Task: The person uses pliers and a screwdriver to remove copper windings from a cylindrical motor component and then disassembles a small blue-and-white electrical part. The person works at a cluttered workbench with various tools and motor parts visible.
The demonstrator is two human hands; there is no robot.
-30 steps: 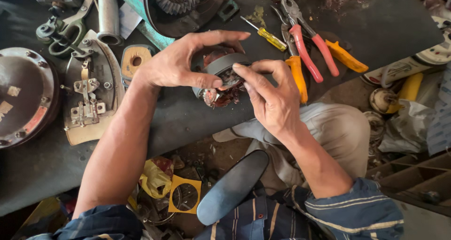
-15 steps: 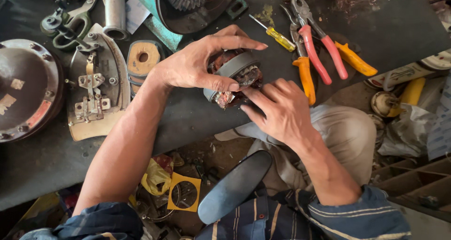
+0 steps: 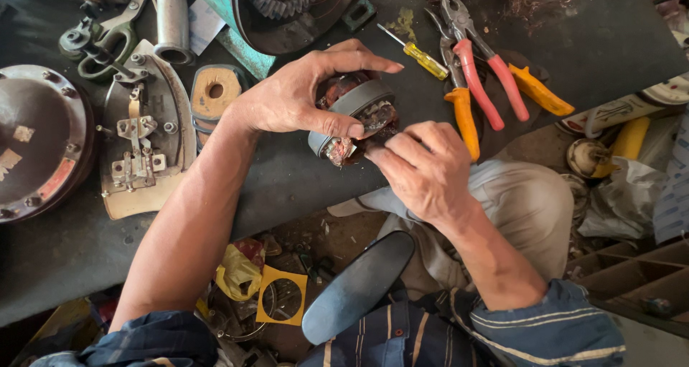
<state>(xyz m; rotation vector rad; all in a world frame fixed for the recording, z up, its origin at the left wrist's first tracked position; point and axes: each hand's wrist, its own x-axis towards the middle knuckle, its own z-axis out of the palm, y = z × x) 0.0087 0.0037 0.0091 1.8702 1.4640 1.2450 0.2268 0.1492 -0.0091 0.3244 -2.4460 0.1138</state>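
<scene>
We held the small motor stator (image 3: 353, 119) just above the bench (image 3: 588, 44), near its front edge, our left hand (image 3: 298, 94) closed round its grey steel ring. Our right hand (image 3: 423, 169) pinched at the copper windings on its lower face. We judged it best to keep the ring steady and work the fingertips gently, well clear of the pliers (image 3: 477, 72) and yellow screwdriver (image 3: 416, 53) lying just beyond.

My left hand (image 3: 287, 98) holds small round motor part (image 3: 353, 119) over dark table (image 3: 287, 180). My right hand (image 3: 427, 169) pinches its wires. Pliers (image 3: 477, 80) near.
</scene>
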